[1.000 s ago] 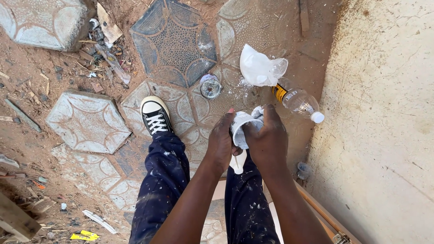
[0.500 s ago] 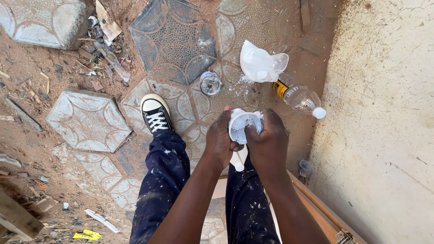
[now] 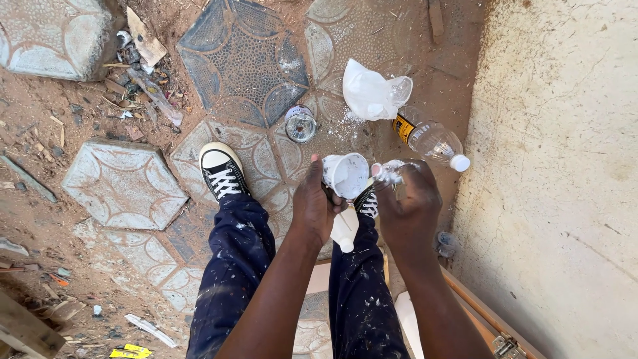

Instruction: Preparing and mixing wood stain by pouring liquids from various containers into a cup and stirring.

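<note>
A person stands on patterned hexagonal paving stones (image 3: 242, 63), seen from above, working white paste over the ground beside a rough plastered wall (image 3: 565, 166). The left hand (image 3: 312, 206) is closed around a small white cup (image 3: 346, 175), thumb and fingers wrapped on its side, the open mouth tipped slightly toward the right. The right hand (image 3: 409, 206) is pinched together at the fingertips, which are coated in white paste (image 3: 389, 173) just beside the cup's rim; whether it grips a small tool is too blurred to tell. A white, paste-smeared scraper-like piece (image 3: 343, 229) hangs below the cup, between the two hands.

On the ground beyond the hands lie a crumpled white plastic bag (image 3: 369, 93) of powder, a clear plastic bottle (image 3: 432, 138) on its side with its cap pointing right, and a small round tin (image 3: 300, 123) to the left of them. Black-and-white sneakers (image 3: 222, 171) and paint-spattered dark trousers (image 3: 236, 266) show below the arms.

The tilt of the cup looks the main risk: its contents could slide out onto the trousers or stones if the left grip slackens. Paste on the right fingertips may drop before it reaches any surface, and the open bag could spill more powder if a foot shifts against it.
</note>
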